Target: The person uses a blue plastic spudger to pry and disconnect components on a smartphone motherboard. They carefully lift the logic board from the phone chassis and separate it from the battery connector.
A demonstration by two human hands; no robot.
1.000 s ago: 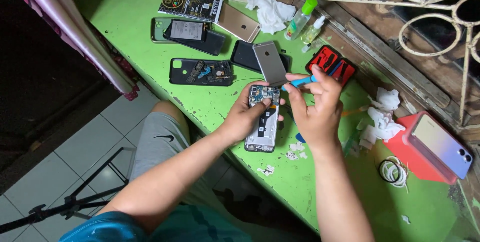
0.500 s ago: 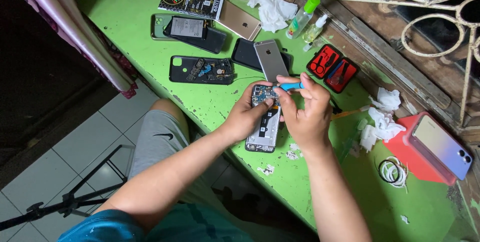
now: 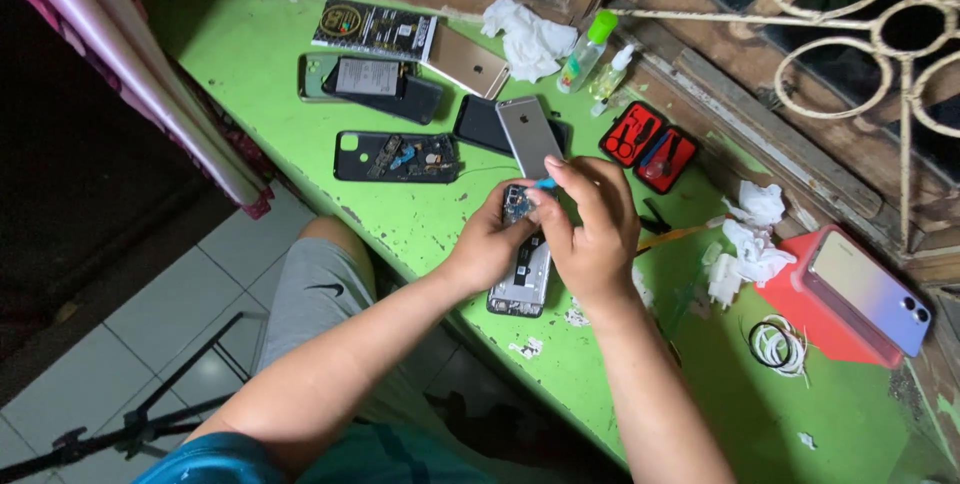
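Two hands (image 3: pixel 500 239) (image 3: pixel 592 229), one opened phone (image 3: pixel 522 279), two small bottles (image 3: pixel 586 52) (image 3: pixel 610 74), two red tool cases (image 3: pixel 630 133) (image 3: pixel 668 159) and one cable coil (image 3: pixel 778 344) are counted on the worktop (image 3: pixel 280 54)

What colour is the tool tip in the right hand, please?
Blue tool tip, in the right hand; head view.

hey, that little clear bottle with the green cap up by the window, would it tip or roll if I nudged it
Probably it rolls more than tips: the clear bottle already lies on its side on the green table, and its round body looks free to turn. It seems small and light, so a nudge likely shifts it toward the crumpled white tissue.
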